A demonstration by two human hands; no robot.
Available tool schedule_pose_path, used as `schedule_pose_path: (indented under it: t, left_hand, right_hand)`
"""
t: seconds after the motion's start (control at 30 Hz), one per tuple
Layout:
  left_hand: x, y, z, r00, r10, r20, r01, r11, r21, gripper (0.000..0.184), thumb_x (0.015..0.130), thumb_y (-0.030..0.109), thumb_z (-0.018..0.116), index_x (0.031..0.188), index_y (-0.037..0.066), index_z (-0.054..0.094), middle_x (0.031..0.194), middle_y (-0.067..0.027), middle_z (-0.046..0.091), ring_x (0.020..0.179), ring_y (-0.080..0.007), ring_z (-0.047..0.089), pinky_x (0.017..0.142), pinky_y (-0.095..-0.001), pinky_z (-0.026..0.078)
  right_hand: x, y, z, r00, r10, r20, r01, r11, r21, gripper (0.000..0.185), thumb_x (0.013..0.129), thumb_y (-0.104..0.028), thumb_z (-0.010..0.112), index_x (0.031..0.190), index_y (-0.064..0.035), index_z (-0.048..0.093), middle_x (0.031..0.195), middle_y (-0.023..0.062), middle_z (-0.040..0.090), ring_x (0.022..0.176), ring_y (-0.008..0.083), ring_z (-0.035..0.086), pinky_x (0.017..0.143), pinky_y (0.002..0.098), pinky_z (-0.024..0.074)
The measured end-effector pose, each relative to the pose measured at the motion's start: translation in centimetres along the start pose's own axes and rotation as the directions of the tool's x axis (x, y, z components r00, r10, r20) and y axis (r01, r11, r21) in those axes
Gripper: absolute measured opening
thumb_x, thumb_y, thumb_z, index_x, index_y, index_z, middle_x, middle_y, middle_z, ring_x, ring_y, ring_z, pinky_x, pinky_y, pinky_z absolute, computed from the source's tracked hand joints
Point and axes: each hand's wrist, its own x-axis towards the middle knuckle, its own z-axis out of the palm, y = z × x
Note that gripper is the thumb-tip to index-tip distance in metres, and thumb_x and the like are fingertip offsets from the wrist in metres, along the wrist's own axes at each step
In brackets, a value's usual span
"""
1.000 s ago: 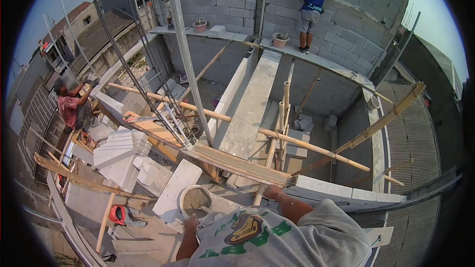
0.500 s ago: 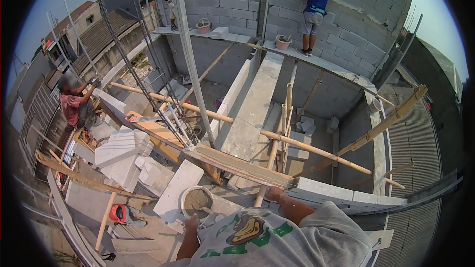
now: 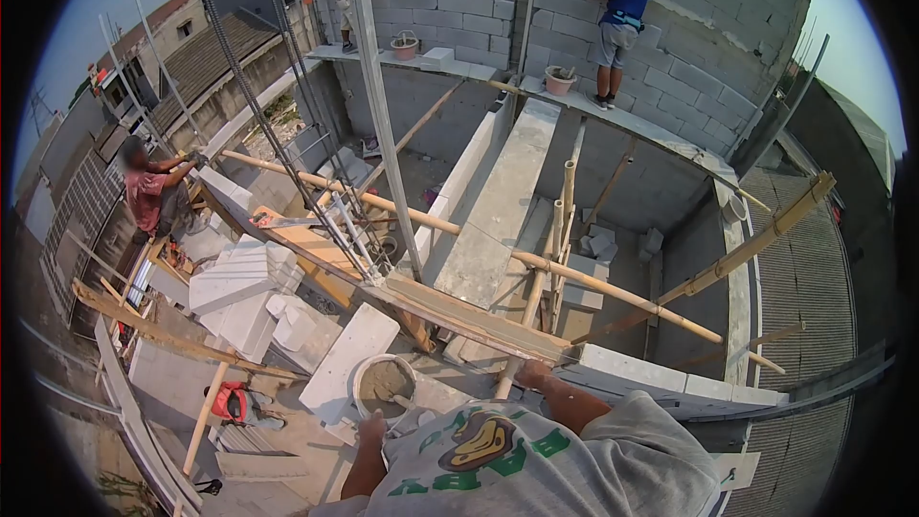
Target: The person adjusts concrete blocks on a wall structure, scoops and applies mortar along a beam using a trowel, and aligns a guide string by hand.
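Observation:
My left hand (image 3: pixel 371 428) is low in the view, just beneath a bucket (image 3: pixel 360 391) of grey mortar (image 3: pixel 385 383). A trowel (image 3: pixel 400 404) leans in the bucket beside that hand; whether my fingers touch it or the rim is unclear. My right hand (image 3: pixel 531 373) is at the near side of the low wall, where the mortar-topped course (image 3: pixel 479 318) meets the laid white blocks (image 3: pixel 632 367). Its fingers are too small and partly hidden to read. My grey printed shirt covers the bottom of the view.
White blocks (image 3: pixel 235 278) are stacked at left, near a handsaw (image 3: pixel 287 221) on a plank. Bamboo poles (image 3: pixel 613 292) and a metal upright (image 3: pixel 383 124) cross the open rooms below. One person (image 3: pixel 148 191) crouches at left; another (image 3: pixel 617 19) stands at the far wall.
The whole view has shifted slightly right and down with my head. The crouching person at left has changed head and arm position a little. My hands stay in nearly the same place.

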Motion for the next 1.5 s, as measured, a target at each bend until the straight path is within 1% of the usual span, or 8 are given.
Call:
schedule_pose_path:
  t: [0.07, 0.17, 0.47, 0.73, 0.93, 1.07, 1.2, 1.5]
  left_hand:
    - [-1.6, 1.2, -1.1, 0.962, 0.271, 0.014, -0.228, 0.781, 0.581, 0.017, 0.084, 0.016, 0.052, 0.099, 0.009, 0.055, 0.071, -0.0007, 0.057, 0.070, -0.0152, 0.061, 0.056, -0.0278, 0.048]
    - [-2.8, 2.9, -1.9, 0.991, -0.127, -0.041, 0.119, 0.980, -0.162, 0.055, 0.084, 0.048, 0.050, 0.090, -0.005, 0.063, 0.088, -0.0266, 0.063, 0.090, -0.0420, 0.060, 0.079, -0.0490, 0.044]
    - [-0.1, -0.9, 0.0, 0.980, 0.162, 0.119, -0.185, 0.958, 0.220, 0.021, 0.083, 0.020, 0.046, 0.102, 0.013, 0.048, 0.074, -0.0046, 0.048, 0.065, -0.0189, 0.051, 0.057, -0.0323, 0.046]
    - [-1.3, 0.7, -0.3, 0.989, -0.142, -0.035, 0.144, 0.986, 0.081, 0.054, 0.083, 0.048, 0.050, 0.095, -0.003, 0.064, 0.096, -0.0281, 0.062, 0.099, -0.0440, 0.057, 0.088, -0.0492, 0.041]
    - [-0.8, -0.5, 0.2, 0.975, 0.217, -0.037, -0.182, 0.890, 0.418, 0.016, 0.081, 0.022, 0.049, 0.094, 0.012, 0.051, 0.069, -0.0015, 0.056, 0.066, -0.0205, 0.060, 0.054, -0.0336, 0.047]
    - [-1.1, -0.3, -0.2, 0.985, 0.171, -0.027, -0.154, 0.939, 0.309, 0.019, 0.081, 0.024, 0.049, 0.096, 0.012, 0.051, 0.070, -0.0058, 0.053, 0.061, -0.0225, 0.054, 0.050, -0.0332, 0.043]
    - [-0.2, 0.2, 0.2, 0.974, -0.224, 0.023, 0.209, 0.862, -0.461, 0.030, 0.081, 0.033, 0.049, 0.098, 0.009, 0.055, 0.080, -0.0138, 0.054, 0.074, -0.0294, 0.052, 0.062, -0.0405, 0.040]
    - [-0.8, 0.2, 0.7, 0.972, -0.230, -0.038, 0.215, 0.948, -0.234, 0.034, 0.084, 0.036, 0.048, 0.097, 0.008, 0.064, 0.094, -0.0230, 0.063, 0.091, -0.0428, 0.059, 0.081, -0.0509, 0.045]
  right_hand:
    - [0.0, 0.0, -0.2, 1.000, 0.005, 0.022, -0.005, 1.000, 0.012, 0.038, 0.079, -0.026, 0.051, 0.109, -0.0060, 0.063, 0.109, 0.0199, 0.062, 0.105, 0.0331, 0.059, 0.091, 0.0386, 0.0454]
    - [-4.9, -4.2, -6.4, 0.986, 0.170, 0.004, -0.165, 0.950, 0.265, 0.036, 0.078, -0.024, 0.051, 0.106, -0.0059, 0.063, 0.107, 0.0202, 0.063, 0.102, 0.0333, 0.060, 0.090, 0.0391, 0.0463]
    - [-0.9, -0.8, -1.3, 0.997, 0.063, -0.049, -0.057, 0.991, 0.125, 0.034, 0.076, -0.023, 0.050, 0.100, -0.0049, 0.065, 0.103, 0.0198, 0.064, 0.098, 0.0341, 0.061, 0.087, 0.0399, 0.0476]
    - [-3.2, -2.5, -4.3, 0.996, 0.084, -0.018, -0.079, 0.980, 0.182, 0.032, 0.076, -0.022, 0.049, 0.094, -0.0024, 0.066, 0.100, 0.0221, 0.064, 0.097, 0.0338, 0.062, 0.086, 0.0393, 0.0475]
    - [-5.1, -4.3, -6.8, 0.978, 0.195, 0.073, -0.208, 0.930, 0.302, 0.033, 0.077, -0.021, 0.049, 0.097, -0.0007, 0.064, 0.102, 0.0222, 0.064, 0.099, 0.0340, 0.061, 0.087, 0.0389, 0.0476]
    - [-0.4, 0.0, 0.0, 0.997, -0.006, -0.081, 0.014, 0.994, 0.105, 0.033, 0.077, -0.022, 0.048, 0.098, -0.0007, 0.064, 0.100, 0.0216, 0.064, 0.098, 0.0349, 0.062, 0.087, 0.0397, 0.0481]
    - [-4.7, -3.8, -5.7, 0.988, 0.147, -0.044, -0.133, 0.962, 0.238, 0.031, 0.079, -0.020, 0.046, 0.094, -0.0022, 0.066, 0.100, 0.0204, 0.065, 0.096, 0.0340, 0.062, 0.085, 0.0407, 0.0489]
    - [-4.4, -3.6, -5.4, 0.998, 0.043, -0.045, -0.037, 0.993, 0.111, 0.029, 0.079, -0.019, 0.047, 0.091, -0.0035, 0.068, 0.096, 0.0192, 0.066, 0.095, 0.0330, 0.063, 0.083, 0.0408, 0.0494]
